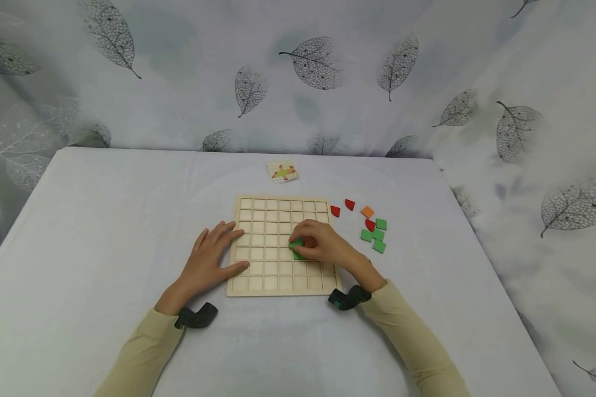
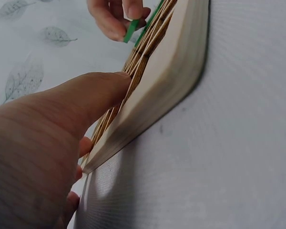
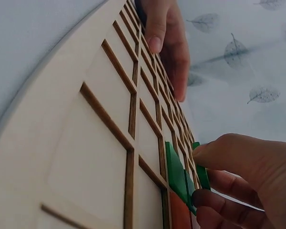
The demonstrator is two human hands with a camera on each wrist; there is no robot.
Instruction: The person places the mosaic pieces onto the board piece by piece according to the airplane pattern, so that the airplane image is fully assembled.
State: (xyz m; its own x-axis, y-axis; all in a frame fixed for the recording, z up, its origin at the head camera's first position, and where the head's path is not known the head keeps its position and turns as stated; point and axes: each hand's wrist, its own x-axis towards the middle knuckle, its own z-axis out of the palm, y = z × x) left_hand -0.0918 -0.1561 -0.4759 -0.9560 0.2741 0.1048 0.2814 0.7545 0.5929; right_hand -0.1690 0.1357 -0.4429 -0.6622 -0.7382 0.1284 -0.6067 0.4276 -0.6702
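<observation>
Over the grid board [image 1: 282, 293]: one green tile [image 3: 203, 178], pinched in the right hand [image 1: 323, 242].
Left hand [image 1: 211, 259]: fingers spread, gripping nothing, resting on the board's left edge. Loose green tiles [image 1: 381, 224]: right of the board. Handling, as judged: lower the tile level, edges square to the board's grid, clear of the neighbouring green piece [image 3: 175, 171].
</observation>
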